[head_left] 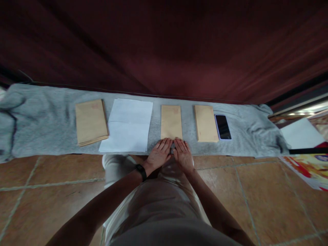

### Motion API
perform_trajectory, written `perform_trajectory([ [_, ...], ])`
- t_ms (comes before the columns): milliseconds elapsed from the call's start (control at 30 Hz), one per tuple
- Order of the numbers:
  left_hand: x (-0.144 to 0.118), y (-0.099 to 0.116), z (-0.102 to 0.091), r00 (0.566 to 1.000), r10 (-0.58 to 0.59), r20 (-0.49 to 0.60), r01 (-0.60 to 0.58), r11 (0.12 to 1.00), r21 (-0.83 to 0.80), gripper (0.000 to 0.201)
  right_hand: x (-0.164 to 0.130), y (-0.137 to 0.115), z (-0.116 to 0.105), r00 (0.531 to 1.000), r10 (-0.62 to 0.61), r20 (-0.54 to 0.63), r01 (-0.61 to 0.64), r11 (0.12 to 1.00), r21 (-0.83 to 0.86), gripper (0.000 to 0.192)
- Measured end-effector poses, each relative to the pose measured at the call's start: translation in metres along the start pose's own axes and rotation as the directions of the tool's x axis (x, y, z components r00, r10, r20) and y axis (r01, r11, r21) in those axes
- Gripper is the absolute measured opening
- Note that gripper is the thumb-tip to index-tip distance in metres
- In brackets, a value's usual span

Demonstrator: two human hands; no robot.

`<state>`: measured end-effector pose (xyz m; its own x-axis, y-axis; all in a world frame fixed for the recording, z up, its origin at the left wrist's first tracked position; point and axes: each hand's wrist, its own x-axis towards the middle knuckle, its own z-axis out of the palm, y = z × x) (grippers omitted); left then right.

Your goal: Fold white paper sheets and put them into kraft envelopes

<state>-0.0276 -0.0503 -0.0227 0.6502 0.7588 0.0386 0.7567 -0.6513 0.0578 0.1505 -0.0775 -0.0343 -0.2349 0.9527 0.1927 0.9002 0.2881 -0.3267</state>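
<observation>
A single brown paper envelope lies flat on a grey cloth, straight in front of me. My left hand rests with its fingers stretched out flat at the envelope's near edge. Beside it, my right hand lies the same way, fingertips on the same edge. The two hands nearly meet, and neither grips anything. Left of the envelope are sheets of white paper showing a fold crease. To the right sits a stack of brown envelopes.
Another stack of brown envelopes overlaps the white sheets' left edge. A phone with a purple case touches the right stack. The grey cloth covers a narrow surface against a dark red curtain. A colourful printed box is at far right.
</observation>
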Motion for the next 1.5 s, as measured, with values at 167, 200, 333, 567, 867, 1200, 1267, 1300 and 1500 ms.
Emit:
perform_trajectory([
  [167,-0.004,-0.005,0.0,1.0,-0.014,-0.02,0.013,1.0,-0.024,0.064,-0.005,0.005,0.003,1.0,0.008,-0.03,-0.009,1.0,-0.016,0.049],
  [200,-0.004,-0.007,0.0,1.0,-0.017,-0.021,0.017,1.0,-0.022,0.064,-0.005,0.005,0.004,0.999,0.008,-0.033,-0.009,1.0,-0.017,0.049],
  [333,-0.009,-0.012,-0.001,0.999,-0.034,-0.029,0.034,0.999,-0.018,0.064,-0.007,0.006,0.003,0.999,0.023,-0.04,-0.024,0.999,-0.025,0.049],
  [567,-0.018,-0.02,-0.003,0.995,-0.068,-0.076,0.064,0.997,-0.044,0.066,-0.009,0.005,-0.002,0.998,0.047,-0.047,-0.049,0.998,-0.031,0.05],
  [867,-0.009,-0.004,0.004,0.99,-0.117,-0.076,0.112,0.991,-0.069,0.061,0.011,-0.022,0.005,1.0,-0.017,-0.019,0.017,0.999,0.036,0.049],
  [1200,-0.011,-0.011,0.0,0.993,-0.093,-0.067,0.088,0.993,-0.081,0.066,0.005,-0.003,0.001,0.999,0.033,-0.019,-0.033,0.999,0.007,0.048],
  [1267,-0.011,-0.01,-0.001,0.994,-0.092,-0.067,0.086,0.993,-0.08,0.066,0.003,0.003,-0.001,0.999,0.042,-0.029,-0.042,0.999,-0.006,0.048],
  [1300,-0.011,-0.009,-0.001,0.994,-0.09,-0.068,0.084,0.993,-0.081,0.067,0.002,0.005,-0.001,0.998,0.045,-0.033,-0.045,0.999,-0.012,0.049],
  [1500,0.002,-0.001,-0.003,0.995,-0.068,-0.071,0.061,0.994,-0.095,0.067,-0.002,0.009,0.002,0.998,0.043,-0.046,-0.045,0.999,-0.03,0.05],
])
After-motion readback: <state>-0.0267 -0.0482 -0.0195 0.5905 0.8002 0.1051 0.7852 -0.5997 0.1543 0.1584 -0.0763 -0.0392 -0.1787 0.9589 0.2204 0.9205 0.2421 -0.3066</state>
